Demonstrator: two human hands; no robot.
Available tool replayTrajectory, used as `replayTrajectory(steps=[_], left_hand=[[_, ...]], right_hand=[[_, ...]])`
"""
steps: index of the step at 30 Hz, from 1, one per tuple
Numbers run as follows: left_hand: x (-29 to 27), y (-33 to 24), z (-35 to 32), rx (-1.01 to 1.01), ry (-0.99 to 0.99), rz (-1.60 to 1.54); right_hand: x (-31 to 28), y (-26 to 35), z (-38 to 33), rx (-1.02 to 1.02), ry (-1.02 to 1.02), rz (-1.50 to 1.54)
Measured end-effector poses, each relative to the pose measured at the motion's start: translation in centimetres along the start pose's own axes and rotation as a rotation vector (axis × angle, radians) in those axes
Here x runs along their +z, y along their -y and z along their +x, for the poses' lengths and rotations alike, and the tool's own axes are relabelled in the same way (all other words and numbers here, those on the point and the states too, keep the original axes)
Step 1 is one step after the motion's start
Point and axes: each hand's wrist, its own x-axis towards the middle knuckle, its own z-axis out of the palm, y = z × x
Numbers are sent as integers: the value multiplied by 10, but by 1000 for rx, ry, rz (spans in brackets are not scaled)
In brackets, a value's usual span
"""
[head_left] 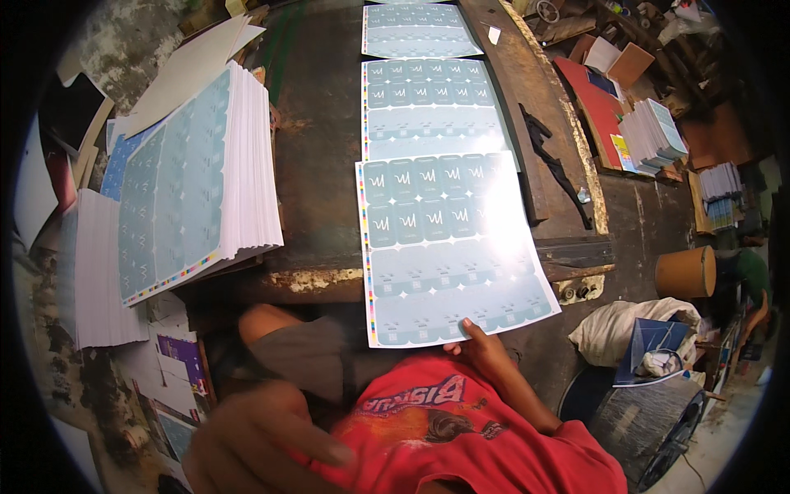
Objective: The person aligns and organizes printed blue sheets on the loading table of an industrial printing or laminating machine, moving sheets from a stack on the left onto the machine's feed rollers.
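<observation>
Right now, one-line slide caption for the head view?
Right hand pinches the near edge of a pale blue printed sheet on a worn table; left hand blurred beside a sheet stack.

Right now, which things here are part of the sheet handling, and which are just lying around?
In use:
- nearest printed sheet, pinned at its near edge by the right hand
- two sheets beyond it
- tall stack of like sheets
- left hand, blurred, holding nothing

Lying about:
- cardboard roll
- red board
- white sack
</observation>
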Motion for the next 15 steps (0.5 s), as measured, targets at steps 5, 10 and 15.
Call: replayTrajectory(steps=[5, 10, 15], left_hand=[[-61, -16, -45, -92, -116, 1218], [-96, -12, -61, -473, -362, 1808], [-106, 4, -95, -622, -382, 1951]], right_hand=[[7, 4, -11, 15, 36, -1], [-2, 1, -6, -11, 83, 83], [-3, 16, 7, -7, 93, 167]])
